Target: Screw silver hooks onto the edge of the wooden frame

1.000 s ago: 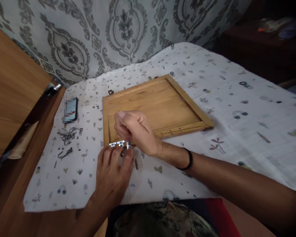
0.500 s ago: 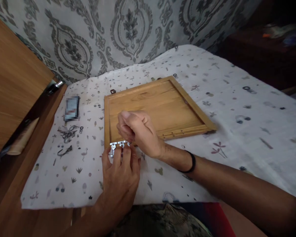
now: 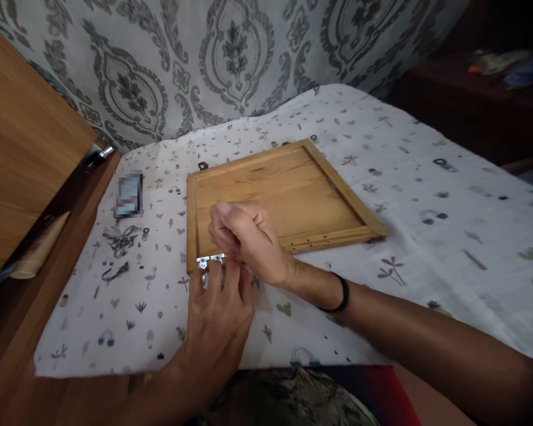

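Note:
A framed wooden panel [image 3: 270, 189] lies on the patterned cloth. At its near left edge sits a silver metal hinge [image 3: 203, 262], partly covered by fingers. My left hand [image 3: 220, 313] holds the hinge against the frame, its bent fingers slightly apart. Just above and to the right, my right hand [image 3: 249, 239] is closed in a fist over the same edge. Whatever is inside that fist is hidden from this angle. Several small dark holes or screws dot the near rail, right of my right wrist.
Left of the panel lie a phone [image 3: 128, 195] with a blurred screen, a small heap of metal pieces [image 3: 122, 239] and a separate dark strip [image 3: 115, 272]. A wooden cabinet [image 3: 31, 118] borders the left side. Patterned fabric [image 3: 235, 53] rises behind.
My left fingers have shifted slightly and now cover more of the hinge. My right fist stays nearly in place. The view has moved a little.

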`<state>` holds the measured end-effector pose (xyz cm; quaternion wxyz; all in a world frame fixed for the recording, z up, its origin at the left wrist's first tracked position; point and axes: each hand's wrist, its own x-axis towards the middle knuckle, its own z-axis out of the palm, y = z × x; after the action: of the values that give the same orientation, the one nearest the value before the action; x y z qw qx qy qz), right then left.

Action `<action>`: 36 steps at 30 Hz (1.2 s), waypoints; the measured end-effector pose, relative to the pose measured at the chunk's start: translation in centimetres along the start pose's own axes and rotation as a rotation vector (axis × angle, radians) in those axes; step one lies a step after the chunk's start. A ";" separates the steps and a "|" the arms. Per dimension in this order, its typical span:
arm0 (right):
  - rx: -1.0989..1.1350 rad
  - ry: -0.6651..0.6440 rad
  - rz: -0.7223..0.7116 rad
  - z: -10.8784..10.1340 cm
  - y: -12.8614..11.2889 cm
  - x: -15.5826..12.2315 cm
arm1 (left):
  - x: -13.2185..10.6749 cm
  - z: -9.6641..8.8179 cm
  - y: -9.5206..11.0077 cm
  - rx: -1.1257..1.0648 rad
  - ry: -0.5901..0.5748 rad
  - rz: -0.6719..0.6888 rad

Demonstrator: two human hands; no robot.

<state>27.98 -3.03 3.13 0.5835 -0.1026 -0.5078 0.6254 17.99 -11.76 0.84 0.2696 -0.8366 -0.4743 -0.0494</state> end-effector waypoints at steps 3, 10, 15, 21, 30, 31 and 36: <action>0.006 -0.005 -0.025 0.0 0.1 0.0 | 0.3 0.0 -0.1 -0.013 0.021 0.004; 0.003 -0.002 -0.014 0.0 -0.2 0.1 | 0.6 0.4 -1.0 -0.024 0.022 -0.012; -0.014 0.013 0.023 0.2 -0.6 0.1 | 0.8 0.8 -1.6 -0.153 0.032 -0.099; -0.018 0.009 0.015 0.2 -0.7 0.2 | 1.2 1.0 -2.6 -0.374 0.001 -0.183; 0.004 -0.002 -0.010 0.3 -0.6 0.3 | 0.9 1.7 -3.6 -0.652 0.004 -0.204; 0.005 -0.002 -0.005 0.3 -0.6 0.3 | 0.8 1.7 -3.7 -0.676 0.008 -0.212; -0.001 0.011 -0.001 0.3 -0.4 0.4 | 0.2 1.7 -4.0 -0.740 0.084 -0.269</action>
<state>27.92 -2.96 3.79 0.5863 -0.1061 -0.5051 0.6244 14.53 -9.20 1.09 -0.0399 -0.8050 -0.5182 -0.2861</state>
